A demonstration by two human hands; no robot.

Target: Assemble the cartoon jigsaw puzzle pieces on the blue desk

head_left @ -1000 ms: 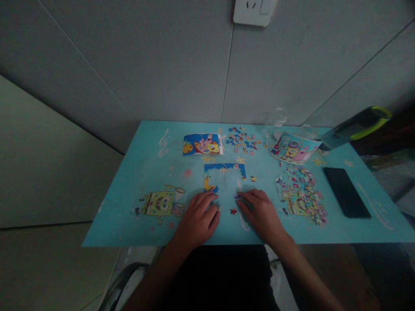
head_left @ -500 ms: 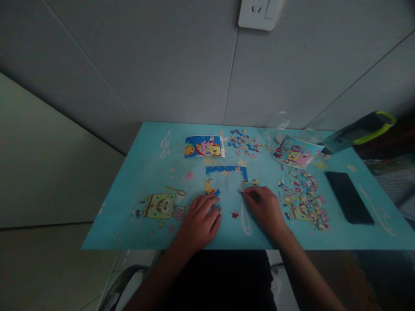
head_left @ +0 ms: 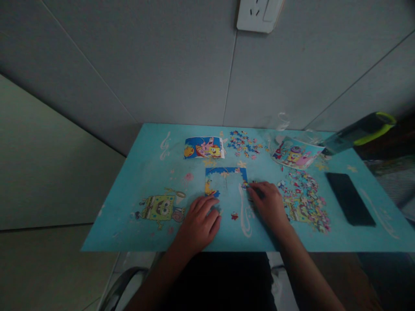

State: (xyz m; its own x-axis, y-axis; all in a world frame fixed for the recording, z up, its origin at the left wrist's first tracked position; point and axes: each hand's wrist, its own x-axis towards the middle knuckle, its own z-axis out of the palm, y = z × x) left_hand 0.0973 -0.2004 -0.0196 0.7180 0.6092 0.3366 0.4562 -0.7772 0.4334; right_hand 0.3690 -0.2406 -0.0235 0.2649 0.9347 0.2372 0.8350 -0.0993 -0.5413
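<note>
A partly joined jigsaw frame (head_left: pixel 226 172) lies mid-table on the light blue cartoon-printed tabletop (head_left: pixel 145 172). My left hand (head_left: pixel 201 220) rests flat just below the frame's lower left corner, fingers spread. My right hand (head_left: pixel 267 201) pinches a small puzzle piece (head_left: pixel 245 185) at the frame's right side, fingertips touching the frame edge. A single red loose piece (head_left: pixel 234 215) lies between my hands. A heap of loose pieces (head_left: pixel 304 201) lies right of my right hand, and a smaller scatter of pieces (head_left: pixel 244 144) lies behind the frame.
A printed picture card (head_left: pixel 203 147) lies behind the frame, a second curled picture sheet (head_left: pixel 296 154) at the back right. A black phone (head_left: pixel 350 198) lies at the right. A dark bottle with a green band (head_left: pixel 359 131) leans at the far right. A wall socket (head_left: pixel 257 13) is above.
My right hand has moved up and to the right, from near the red loose piece to the frame's right side, carrying a small piece. My left hand has hardly moved.
</note>
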